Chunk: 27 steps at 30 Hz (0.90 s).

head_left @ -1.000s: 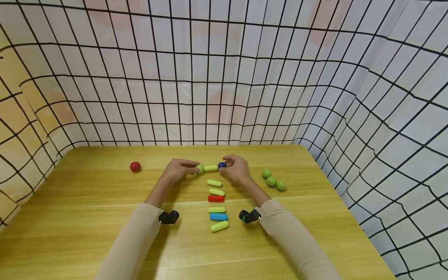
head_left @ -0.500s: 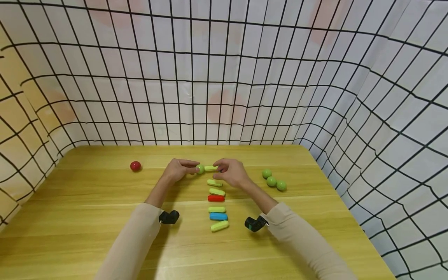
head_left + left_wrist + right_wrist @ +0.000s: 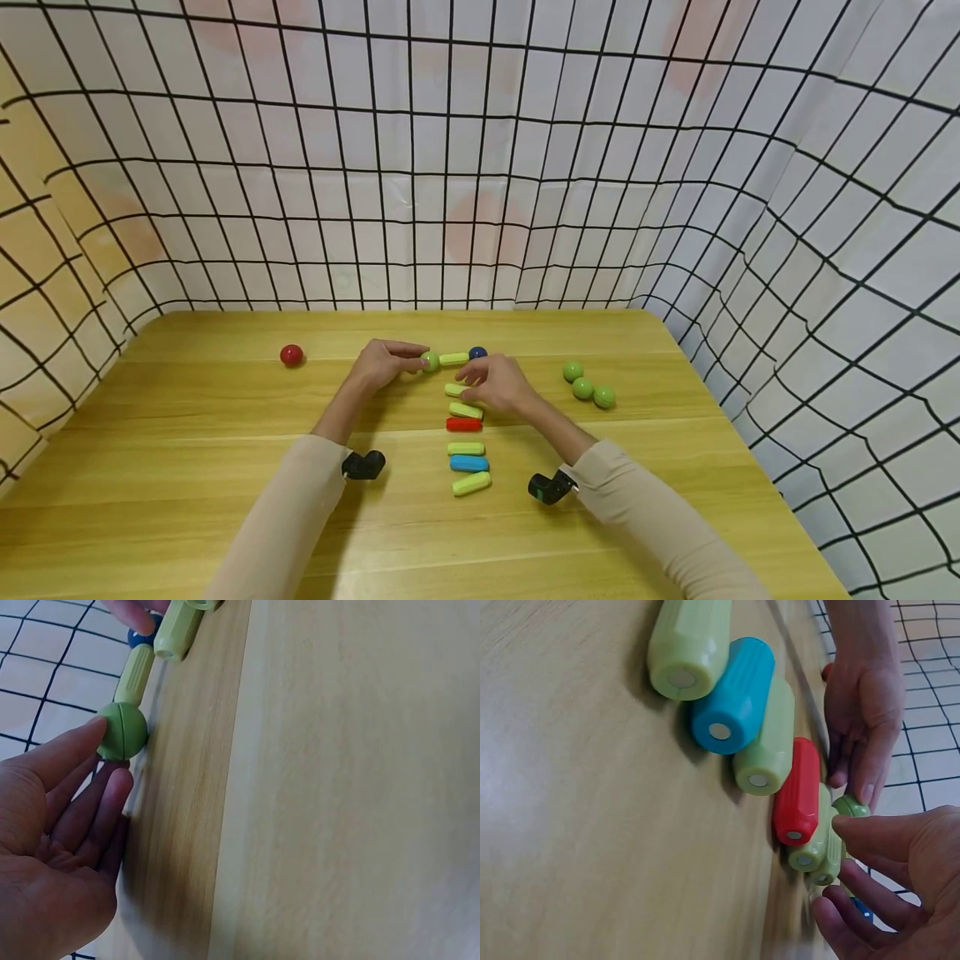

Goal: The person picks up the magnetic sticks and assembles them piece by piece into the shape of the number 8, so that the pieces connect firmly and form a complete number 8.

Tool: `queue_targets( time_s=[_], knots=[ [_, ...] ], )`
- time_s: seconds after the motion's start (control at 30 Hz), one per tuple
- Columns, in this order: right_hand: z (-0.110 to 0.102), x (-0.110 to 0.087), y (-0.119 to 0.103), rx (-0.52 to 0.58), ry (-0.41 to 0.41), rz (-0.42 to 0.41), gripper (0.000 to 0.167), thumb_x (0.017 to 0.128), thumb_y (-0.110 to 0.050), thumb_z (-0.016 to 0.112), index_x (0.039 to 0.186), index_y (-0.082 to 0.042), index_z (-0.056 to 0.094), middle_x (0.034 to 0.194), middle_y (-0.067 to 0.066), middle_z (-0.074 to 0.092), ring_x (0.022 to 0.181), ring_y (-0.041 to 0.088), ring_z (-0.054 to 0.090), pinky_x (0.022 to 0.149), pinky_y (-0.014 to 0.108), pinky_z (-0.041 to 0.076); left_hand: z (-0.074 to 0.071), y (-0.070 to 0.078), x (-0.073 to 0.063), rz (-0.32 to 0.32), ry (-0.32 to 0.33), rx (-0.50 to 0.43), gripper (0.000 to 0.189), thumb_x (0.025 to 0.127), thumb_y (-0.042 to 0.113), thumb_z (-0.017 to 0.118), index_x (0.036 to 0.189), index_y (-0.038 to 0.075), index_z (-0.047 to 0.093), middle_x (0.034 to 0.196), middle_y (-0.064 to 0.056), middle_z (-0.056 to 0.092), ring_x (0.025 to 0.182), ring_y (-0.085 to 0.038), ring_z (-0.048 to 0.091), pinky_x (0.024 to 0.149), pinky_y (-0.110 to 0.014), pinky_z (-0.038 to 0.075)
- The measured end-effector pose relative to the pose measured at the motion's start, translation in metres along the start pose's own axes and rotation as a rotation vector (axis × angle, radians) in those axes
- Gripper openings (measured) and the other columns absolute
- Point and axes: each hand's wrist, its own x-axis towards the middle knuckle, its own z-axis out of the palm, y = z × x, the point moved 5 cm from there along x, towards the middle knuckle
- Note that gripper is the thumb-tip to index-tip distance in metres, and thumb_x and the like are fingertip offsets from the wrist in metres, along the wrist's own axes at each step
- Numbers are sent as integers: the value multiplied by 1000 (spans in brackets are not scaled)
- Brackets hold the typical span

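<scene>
In the head view my left hand [image 3: 381,364] pinches a green ball [image 3: 431,361] between thumb and fingers. A light green magnetic rod [image 3: 453,359] runs from that ball to a dark blue ball [image 3: 477,352], forming a short row; the left wrist view shows the rod [image 3: 135,673] meeting both. My right hand [image 3: 501,383] is just nearer than the blue ball, thumb and fingers parted about a loose light green rod [image 3: 454,389]. In the right wrist view this rod [image 3: 826,868] lies between them, without a clear grip; its far end is hidden.
Toward me lie more loose rods: light green ones [image 3: 466,410], a red rod [image 3: 463,425] and a blue rod [image 3: 468,463]. Several green balls [image 3: 582,388] sit to the right, a red ball [image 3: 292,356] at far left. Black-grid netting [image 3: 480,208] stands behind the wooden table [image 3: 187,483].
My right hand has let go of the blue ball and moved toward me, down to the nearest loose light green rod. The left hand has stayed in place on the green ball.
</scene>
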Motion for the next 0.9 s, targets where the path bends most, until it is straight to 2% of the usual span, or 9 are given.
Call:
queue_targets(
  time_s=[0.23,0.67,0.9],
  knots=[
    [2,-1,1,-7,10,7,18,85,-11,81,103,-13,79,99,2,75,95,19,68,82,33,56,1,1,1,9,4,15,35,87,31,81,119,18,77,123,-9,74,109,-27,65,111,-50,40],
    [4,0,3,-49,18,-7,15,85,-12,81,100,-13,80,92,1,75,87,16,68,78,31,55,1,2,0,4,-2,15,34,88,30,81,119,17,77,121,-9,74,103,-26,66,107,-48,41],
    [6,1,1,-62,3,-6,15,86,-13,81,101,-13,79,93,1,75,88,16,68,78,31,56,1,1,-1,-12,-1,18,35,88,29,81,121,17,77,125,-10,72,108,-26,64,104,-45,41]
  ],
)
